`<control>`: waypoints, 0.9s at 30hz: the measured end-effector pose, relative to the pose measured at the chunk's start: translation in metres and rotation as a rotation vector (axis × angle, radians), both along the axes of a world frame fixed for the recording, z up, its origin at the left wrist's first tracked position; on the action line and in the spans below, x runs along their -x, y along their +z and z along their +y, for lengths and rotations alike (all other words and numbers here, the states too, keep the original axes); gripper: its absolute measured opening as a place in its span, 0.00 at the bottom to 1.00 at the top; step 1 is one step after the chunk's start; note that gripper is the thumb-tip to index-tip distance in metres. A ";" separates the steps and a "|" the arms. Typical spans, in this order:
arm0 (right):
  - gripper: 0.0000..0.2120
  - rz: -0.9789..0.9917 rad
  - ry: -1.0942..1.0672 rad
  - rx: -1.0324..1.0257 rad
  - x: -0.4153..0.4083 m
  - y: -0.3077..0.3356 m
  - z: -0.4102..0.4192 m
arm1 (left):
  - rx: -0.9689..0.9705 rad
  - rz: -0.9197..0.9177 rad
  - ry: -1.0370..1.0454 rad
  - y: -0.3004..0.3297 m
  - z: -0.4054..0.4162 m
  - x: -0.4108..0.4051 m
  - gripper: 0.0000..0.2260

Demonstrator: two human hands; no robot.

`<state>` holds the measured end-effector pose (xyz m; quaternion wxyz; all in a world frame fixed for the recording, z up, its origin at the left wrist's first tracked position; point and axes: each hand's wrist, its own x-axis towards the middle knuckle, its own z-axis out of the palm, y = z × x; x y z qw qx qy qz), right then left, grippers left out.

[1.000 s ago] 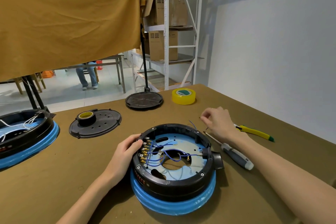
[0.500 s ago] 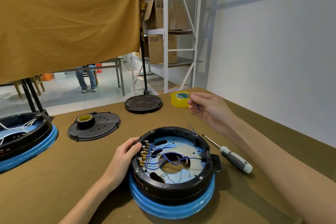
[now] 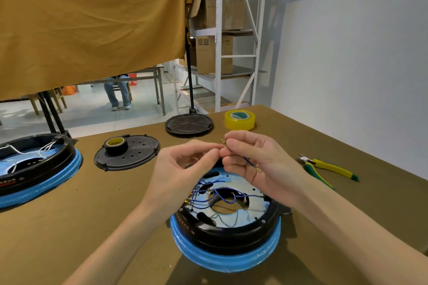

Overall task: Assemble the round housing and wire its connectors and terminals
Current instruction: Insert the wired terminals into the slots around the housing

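The round housing (image 3: 228, 236) sits at the near middle of the table, black-walled on a blue ring, with a pale blue plate and several blue wires and brass terminals inside. Above its far rim, my right hand (image 3: 254, 162) pinches a short blue wire (image 3: 249, 162) with a brass terminal at each end. My left hand (image 3: 183, 169) is raised beside it, thumb and forefinger meeting the right fingertips at the wire's upper end; whether it grips the wire I cannot tell.
A second housing (image 3: 34, 169) stands at the left edge. A black lid (image 3: 129, 155) carries a tape roll (image 3: 115, 143); another black disc (image 3: 188, 124) and yellow tape (image 3: 239, 119) lie further back. Yellow-green pliers (image 3: 326, 168) lie to the right.
My left hand left the housing's rim and rose to meet the right. The right hand brought the blue wire in over the housing. The camera view tilted down.
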<state>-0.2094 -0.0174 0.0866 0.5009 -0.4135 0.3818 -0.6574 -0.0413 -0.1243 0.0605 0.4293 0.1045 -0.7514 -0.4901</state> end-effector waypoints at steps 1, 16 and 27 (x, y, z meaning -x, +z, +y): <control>0.06 0.004 0.007 0.019 -0.002 0.000 0.002 | -0.026 0.041 -0.014 0.002 0.003 0.000 0.07; 0.07 0.085 0.149 0.040 -0.006 -0.012 0.008 | -0.049 0.194 -0.113 0.011 0.019 -0.001 0.06; 0.10 0.843 -0.755 -0.118 0.048 -0.045 -0.009 | 0.077 -0.071 -0.033 -0.015 0.008 0.008 0.04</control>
